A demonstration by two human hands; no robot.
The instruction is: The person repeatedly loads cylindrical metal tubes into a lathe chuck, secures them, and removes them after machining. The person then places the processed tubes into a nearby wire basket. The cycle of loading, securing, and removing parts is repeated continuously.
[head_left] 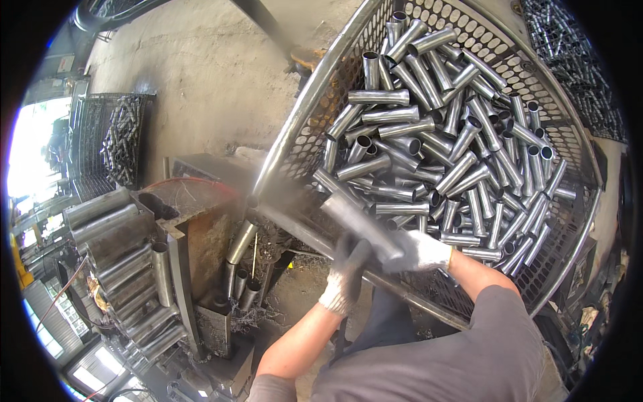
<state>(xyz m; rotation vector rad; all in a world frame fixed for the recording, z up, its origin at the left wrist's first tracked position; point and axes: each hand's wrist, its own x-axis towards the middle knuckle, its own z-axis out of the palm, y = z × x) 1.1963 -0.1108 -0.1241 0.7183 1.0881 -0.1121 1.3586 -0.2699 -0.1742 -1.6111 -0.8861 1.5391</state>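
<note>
A short metal tube (358,224), blurred by motion, is tilted over the near edge of the large metal basket (271,171). My right hand (422,251), in a white glove with dark fingers, is closed around its lower right end. Right below the tube's middle is my left hand (345,271), gloved the same way. Its dark fingers are smeared, so whether they grip the tube does not show. Many loose shiny tubes (398,130), several with flared ends, lie heaped in the basket beyond my hands.
At left stands a machine block (204,231) with a rack of tubes (127,268) on its side. Several tubes (249,295) stand upright below it. Farther off, a wire basket (87,141) holds more parts. Another heap of parts (569,60) is at the upper right.
</note>
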